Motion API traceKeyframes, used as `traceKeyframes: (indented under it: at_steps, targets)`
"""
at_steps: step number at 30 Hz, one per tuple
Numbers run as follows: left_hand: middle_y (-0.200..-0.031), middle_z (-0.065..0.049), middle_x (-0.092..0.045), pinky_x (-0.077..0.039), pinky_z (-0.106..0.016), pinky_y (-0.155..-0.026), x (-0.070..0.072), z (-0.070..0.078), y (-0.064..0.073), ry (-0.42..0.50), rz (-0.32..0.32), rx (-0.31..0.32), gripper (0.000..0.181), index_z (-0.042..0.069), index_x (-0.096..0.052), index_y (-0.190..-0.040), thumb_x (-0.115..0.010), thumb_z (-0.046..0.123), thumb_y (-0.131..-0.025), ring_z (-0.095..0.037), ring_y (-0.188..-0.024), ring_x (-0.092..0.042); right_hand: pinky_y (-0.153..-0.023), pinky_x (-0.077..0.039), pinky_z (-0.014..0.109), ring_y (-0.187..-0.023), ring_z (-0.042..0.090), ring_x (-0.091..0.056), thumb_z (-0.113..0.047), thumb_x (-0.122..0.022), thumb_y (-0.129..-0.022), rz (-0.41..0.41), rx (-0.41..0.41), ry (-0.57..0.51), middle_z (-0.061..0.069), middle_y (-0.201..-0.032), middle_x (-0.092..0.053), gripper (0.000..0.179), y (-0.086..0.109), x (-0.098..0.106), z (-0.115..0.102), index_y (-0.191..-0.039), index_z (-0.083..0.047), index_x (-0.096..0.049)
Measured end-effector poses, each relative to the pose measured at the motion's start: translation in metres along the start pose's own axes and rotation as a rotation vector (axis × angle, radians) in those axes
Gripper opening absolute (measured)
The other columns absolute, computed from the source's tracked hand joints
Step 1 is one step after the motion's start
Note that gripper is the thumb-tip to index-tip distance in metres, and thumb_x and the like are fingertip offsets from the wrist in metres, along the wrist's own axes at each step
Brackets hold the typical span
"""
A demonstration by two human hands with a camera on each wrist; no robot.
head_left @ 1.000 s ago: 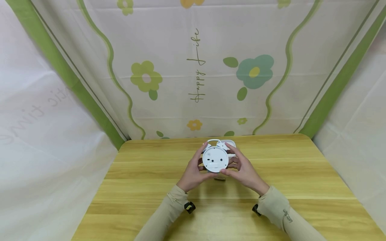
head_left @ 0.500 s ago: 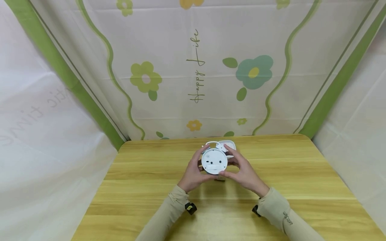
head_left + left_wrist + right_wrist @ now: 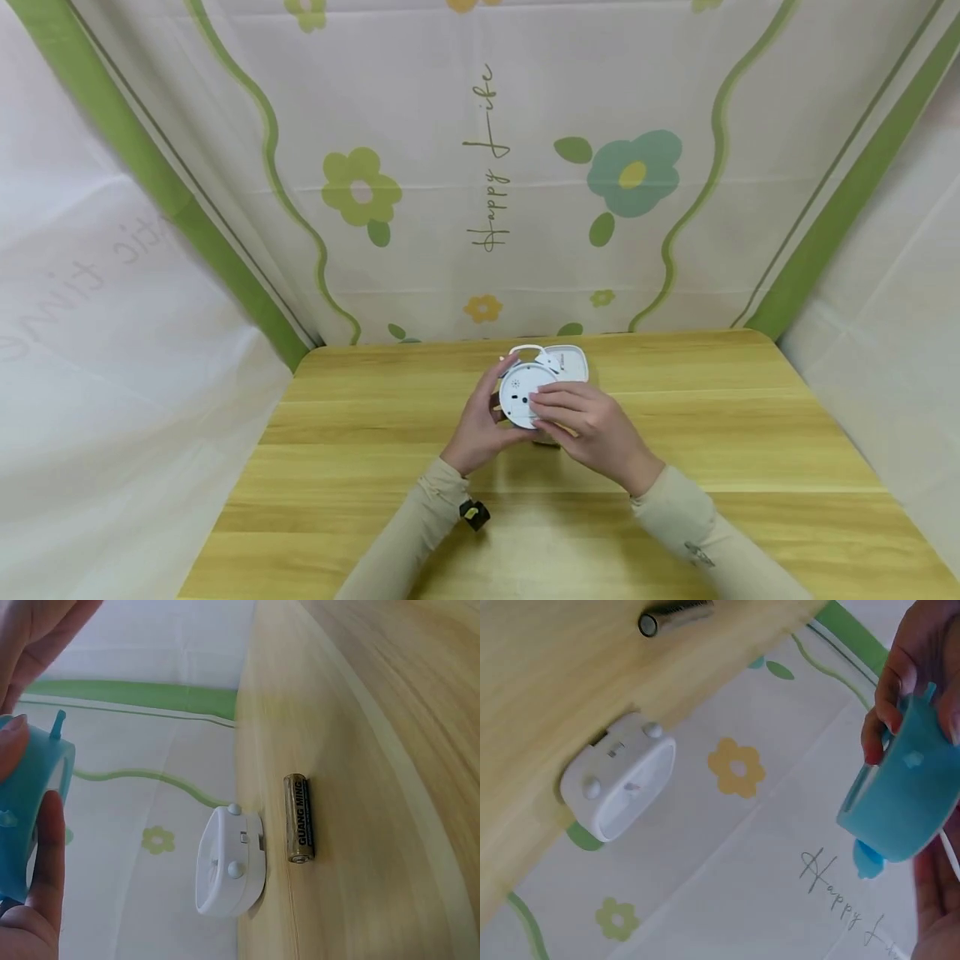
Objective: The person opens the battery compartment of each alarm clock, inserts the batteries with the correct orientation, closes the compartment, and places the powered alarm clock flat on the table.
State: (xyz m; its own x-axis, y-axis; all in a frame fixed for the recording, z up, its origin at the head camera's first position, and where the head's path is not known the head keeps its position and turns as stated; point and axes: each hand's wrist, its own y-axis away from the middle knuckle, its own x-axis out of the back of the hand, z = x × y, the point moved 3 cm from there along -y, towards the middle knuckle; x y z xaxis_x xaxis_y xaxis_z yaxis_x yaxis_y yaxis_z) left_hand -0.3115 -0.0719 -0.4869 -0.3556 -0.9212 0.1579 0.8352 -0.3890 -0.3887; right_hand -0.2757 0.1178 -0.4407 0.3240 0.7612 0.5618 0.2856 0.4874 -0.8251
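An alarm clock (image 3: 519, 387) with blue sides is being held above the surface (image 3: 337, 467), the grip of the left hand (image 3: 478, 429) grasping its rim. The right hand (image 3: 600, 425) is touching its back; whether that grip is pinching anything, I cannot tell. Beyond, a white clock (image 3: 231, 862) and a battery (image 3: 298, 817) are resting.

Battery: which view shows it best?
The left wrist view: the battery lies whole, its GUANG MING lettering readable. The right wrist view shows it at the top edge, lettering unreadable; the head view, only a sliver below the held clock.
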Motion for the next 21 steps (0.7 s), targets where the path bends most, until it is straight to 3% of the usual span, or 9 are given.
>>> traceKeyframes:
  at_steps: [3, 5, 14, 21]
  targets:
    - [-0.164, -0.013, -0.03, -0.062, -0.032, -0.095, -0.001, 0.0, 0.0, -0.004, -0.014, -0.013, 0.11, 0.022, -0.03, -0.164, -0.088, -0.008, -0.075, -0.037, -0.125, -0.061, -0.088, -0.064, 0.038, -0.097, 0.022, -0.076, -0.006, -0.093, -0.07, -0.074, 0.009, 0.039, 0.004, -0.1, -0.081, 0.026, -0.006, 0.001, -0.002, -0.095, -0.008, -0.084]
    - [-0.159, -0.013, -0.036, -0.062, -0.033, -0.095, -0.002, 0.0, 0.001, -0.003, -0.022, -0.02, 0.111, 0.019, -0.03, -0.163, -0.089, -0.009, -0.074, -0.036, -0.124, -0.061, -0.086, -0.064, 0.038, -0.094, 0.02, -0.077, -0.007, -0.095, -0.066, -0.105, 0.03, 0.073, 0.002, -0.095, -0.081, 0.027, -0.009, 0.001, -0.004, -0.091, -0.009, -0.084]
    - [-0.155, -0.009, -0.04, -0.064, -0.033, -0.09, -0.002, 0.0, 0.003, -0.024, -0.02, -0.023, 0.11, 0.024, -0.03, -0.164, -0.088, -0.007, -0.075, -0.029, -0.122, -0.063, -0.084, -0.065, 0.035, -0.094, 0.021, -0.077, -0.007, -0.093, -0.07, -0.193, 0.067, 0.217, 0.008, -0.1, -0.081, 0.024, -0.017, 0.003, -0.01, -0.091, -0.007, -0.083]
    - [-0.153, -0.009, -0.04, -0.064, -0.034, -0.091, -0.002, 0.0, 0.004, -0.033, -0.018, -0.019, 0.11, 0.021, -0.029, -0.164, -0.089, -0.006, -0.075, -0.031, -0.123, -0.062, -0.089, -0.064, 0.033, -0.101, 0.022, -0.076, -0.004, -0.088, -0.074, -0.259, 0.184, 0.36, 0.01, -0.106, -0.079, 0.027, -0.013, -0.001, -0.014, -0.099, -0.004, -0.079]
